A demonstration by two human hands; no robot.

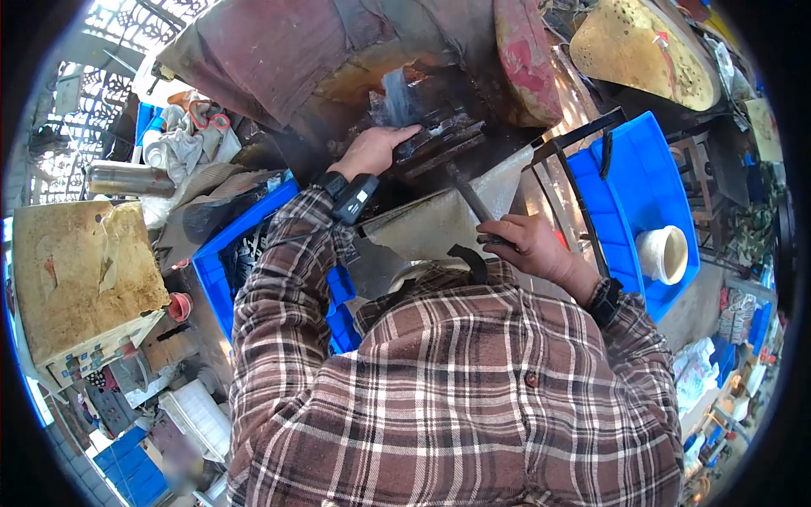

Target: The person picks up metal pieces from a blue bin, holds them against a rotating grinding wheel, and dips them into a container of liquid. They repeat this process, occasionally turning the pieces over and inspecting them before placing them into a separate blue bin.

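My left hand [373, 150] reaches in from the left with its index finger stretched out. The fingertip meets the near left edge of a wet, dark metal piece [443, 135]; its other fingers are mostly hidden. In my right hand [534, 247] a dark metal bar [473, 196] is gripped near its lower end, tilted up and left. Its far end meets the dark metal piece, and whether they are joined I cannot tell. Behind, a pale bluish streak, perhaps water [397, 97], shows in a rusty opening under a stained reddish cloth cover [253, 55].
A pale sheet [431, 226] lies between my body and the metal piece. On the right, a blue crate [621, 160] holds a cream pot [663, 253]. Another blue crate [215, 287] sits by my left arm. A worn, stained cabinet [80, 287] stands far left.
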